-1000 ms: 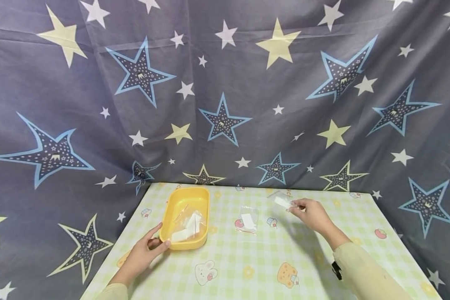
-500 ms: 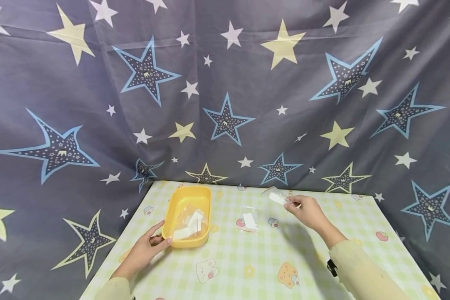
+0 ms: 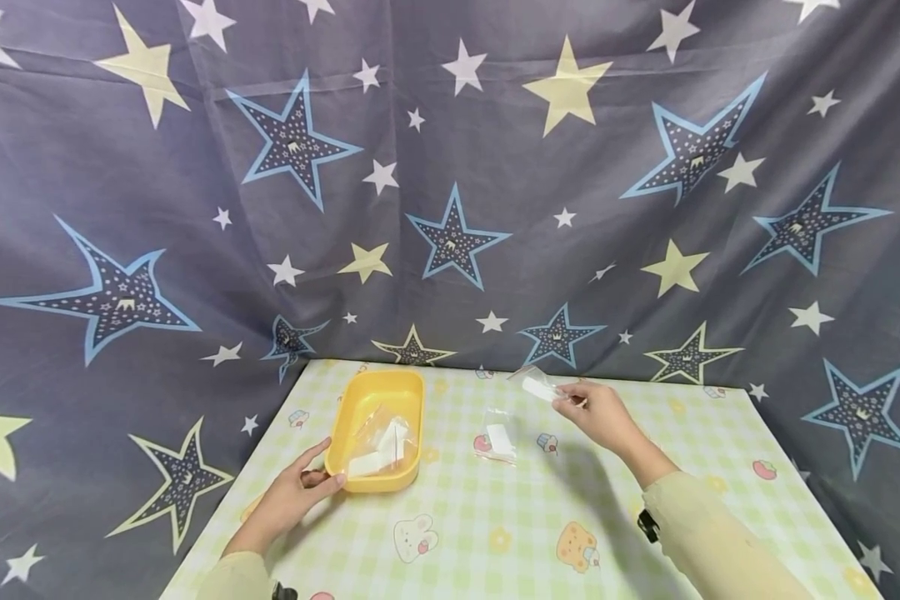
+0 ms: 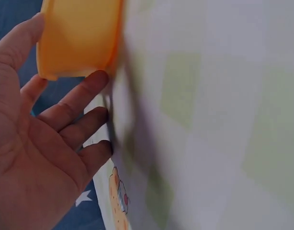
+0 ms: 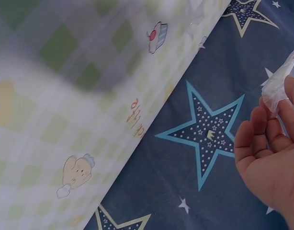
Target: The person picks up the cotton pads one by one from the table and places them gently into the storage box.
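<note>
My right hand (image 3: pixel 600 417) pinches a small clear zip bag (image 3: pixel 537 387) with a white piece inside, held above the far part of the table. In the right wrist view the bag (image 5: pixel 281 84) sits between thumb and fingertips. A similar bag (image 3: pixel 499 437) lies flat on the tablecloth. My left hand (image 3: pixel 291 498) holds the near left corner of a yellow plastic tray (image 3: pixel 381 483), thumb on one side and fingers on the other; the left wrist view shows the tray's wall (image 4: pixel 80 38) there. Several clear bags with white pieces (image 3: pixel 381 446) lie inside the tray.
A green-and-white checked tablecloth (image 3: pixel 495 508) with cartoon prints covers the table. Behind it hangs a dark grey-blue curtain (image 3: pixel 450 317) with stars, close to the table's far edge.
My right hand has moved left with its bag, toward the tray. My left hand stays at the tray's corner. The whole view has shifted slightly.
</note>
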A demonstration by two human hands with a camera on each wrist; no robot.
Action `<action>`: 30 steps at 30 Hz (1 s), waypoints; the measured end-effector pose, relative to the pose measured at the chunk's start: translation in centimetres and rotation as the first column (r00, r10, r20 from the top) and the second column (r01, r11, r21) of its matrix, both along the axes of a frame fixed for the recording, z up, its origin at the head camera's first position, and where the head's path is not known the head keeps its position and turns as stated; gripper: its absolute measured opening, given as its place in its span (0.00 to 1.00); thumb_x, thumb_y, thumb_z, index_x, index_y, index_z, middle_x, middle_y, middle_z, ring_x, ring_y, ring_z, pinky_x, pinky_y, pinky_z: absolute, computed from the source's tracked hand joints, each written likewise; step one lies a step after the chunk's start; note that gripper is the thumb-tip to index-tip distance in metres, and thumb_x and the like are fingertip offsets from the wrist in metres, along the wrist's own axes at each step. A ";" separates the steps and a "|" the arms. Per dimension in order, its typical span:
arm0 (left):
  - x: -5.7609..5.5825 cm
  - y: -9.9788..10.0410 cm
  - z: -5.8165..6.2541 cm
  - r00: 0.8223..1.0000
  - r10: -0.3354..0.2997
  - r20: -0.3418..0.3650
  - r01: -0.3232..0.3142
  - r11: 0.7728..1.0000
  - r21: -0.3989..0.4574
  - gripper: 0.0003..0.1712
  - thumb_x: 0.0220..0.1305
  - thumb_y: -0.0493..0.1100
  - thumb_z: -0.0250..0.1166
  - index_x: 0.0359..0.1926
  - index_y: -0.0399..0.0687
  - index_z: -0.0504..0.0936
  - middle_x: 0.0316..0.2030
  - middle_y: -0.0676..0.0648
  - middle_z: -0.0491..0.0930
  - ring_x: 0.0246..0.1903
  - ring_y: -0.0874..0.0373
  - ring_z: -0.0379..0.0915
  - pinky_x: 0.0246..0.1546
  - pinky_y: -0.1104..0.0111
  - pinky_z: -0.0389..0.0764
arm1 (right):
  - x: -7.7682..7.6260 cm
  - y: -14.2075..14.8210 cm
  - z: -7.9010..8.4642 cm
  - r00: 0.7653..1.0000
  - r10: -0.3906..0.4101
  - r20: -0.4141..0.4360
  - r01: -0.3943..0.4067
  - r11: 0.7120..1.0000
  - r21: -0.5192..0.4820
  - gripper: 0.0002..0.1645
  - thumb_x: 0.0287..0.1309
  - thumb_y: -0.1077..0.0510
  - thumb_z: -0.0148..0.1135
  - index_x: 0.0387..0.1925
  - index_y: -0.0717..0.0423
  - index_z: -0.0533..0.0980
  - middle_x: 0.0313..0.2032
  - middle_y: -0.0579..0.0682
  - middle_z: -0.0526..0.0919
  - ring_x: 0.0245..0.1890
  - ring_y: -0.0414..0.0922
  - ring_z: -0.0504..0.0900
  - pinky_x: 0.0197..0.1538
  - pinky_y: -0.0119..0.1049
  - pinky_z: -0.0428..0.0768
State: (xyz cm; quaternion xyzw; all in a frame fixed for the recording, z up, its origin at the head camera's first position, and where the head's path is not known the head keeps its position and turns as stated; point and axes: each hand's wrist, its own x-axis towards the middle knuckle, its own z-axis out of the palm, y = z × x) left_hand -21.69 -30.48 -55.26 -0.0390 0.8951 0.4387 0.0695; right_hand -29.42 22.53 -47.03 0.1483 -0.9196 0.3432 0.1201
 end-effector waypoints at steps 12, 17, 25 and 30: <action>-0.1 0.4 0.3 0.999 0.025 0.032 -0.026 0.999 0.034 0.54 0.68 0.66 0.72 0.86 0.63 0.56 0.63 0.33 0.83 0.67 0.41 0.79 0.66 0.44 0.77 | -0.2 -3.0 0.6 0.999 0.032 0.011 -0.031 0.997 -0.066 0.16 0.69 0.56 0.73 0.53 0.61 0.89 0.41 0.56 0.92 0.37 0.46 0.86 0.40 0.36 0.82; 0.2 0.5 0.4 0.999 0.031 0.043 -0.033 0.999 0.043 0.53 0.69 0.65 0.72 0.86 0.63 0.55 0.65 0.31 0.82 0.68 0.39 0.77 0.67 0.44 0.77 | -0.2 -4.7 0.7 0.999 0.047 -0.001 -0.046 0.991 -0.129 0.17 0.67 0.58 0.74 0.53 0.62 0.88 0.40 0.57 0.93 0.36 0.47 0.86 0.36 0.31 0.81; 0.1 0.6 0.3 0.999 0.034 0.035 -0.036 0.999 0.035 0.54 0.68 0.67 0.71 0.86 0.65 0.55 0.66 0.31 0.81 0.69 0.39 0.77 0.66 0.44 0.77 | 0.0 -7.4 0.6 0.999 0.032 0.024 -0.026 0.971 -0.237 0.18 0.68 0.56 0.73 0.55 0.60 0.88 0.42 0.56 0.92 0.36 0.43 0.84 0.35 0.30 0.79; 0.2 0.5 0.2 0.999 0.039 0.035 -0.039 0.999 0.022 0.54 0.68 0.67 0.71 0.86 0.64 0.56 0.64 0.32 0.83 0.68 0.40 0.78 0.65 0.45 0.78 | 0.4 -8.9 0.3 0.999 0.020 0.043 -0.007 0.961 -0.277 0.18 0.68 0.55 0.74 0.56 0.59 0.88 0.39 0.55 0.92 0.35 0.43 0.84 0.36 0.30 0.79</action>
